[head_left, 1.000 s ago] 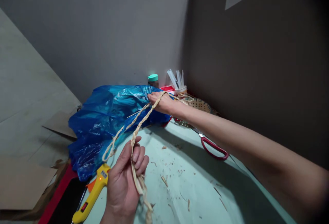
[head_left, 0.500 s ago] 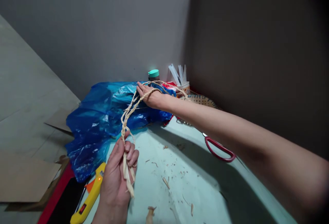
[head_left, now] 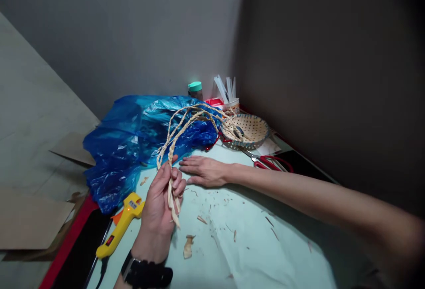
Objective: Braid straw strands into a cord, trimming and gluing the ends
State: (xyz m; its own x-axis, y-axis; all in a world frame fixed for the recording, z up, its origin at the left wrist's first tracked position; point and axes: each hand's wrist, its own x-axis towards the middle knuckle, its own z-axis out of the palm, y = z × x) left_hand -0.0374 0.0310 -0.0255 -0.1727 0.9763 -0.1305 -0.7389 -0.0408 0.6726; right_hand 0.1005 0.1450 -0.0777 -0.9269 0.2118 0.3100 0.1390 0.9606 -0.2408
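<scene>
Crumpled blue plastic bag point(head_left: 133, 138) lies at left, yellow glue gun point(head_left: 119, 229) before it. Left hand point(head_left: 162, 205) grips the ends of a pale braided straw cord point(head_left: 175, 134), which arcs to a round woven basket point(head_left: 247, 129). Right hand point(head_left: 206, 171) rests flat, fingers extended, on the pale green table point(head_left: 265, 253). Behind, a paper cup point(head_left: 234, 104) holds white sticks point(head_left: 227, 87).

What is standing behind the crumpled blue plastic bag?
A jar with a green cap shows behind the crumpled blue plastic bag; the bag hides its base and anything lower.

one braided cord point(head_left: 170, 151) (in the left hand point(head_left: 162, 202)), one glue gun point(head_left: 121, 226) left of it, one basket point(head_left: 256, 129), one scissors point(head_left: 272, 163).
</scene>
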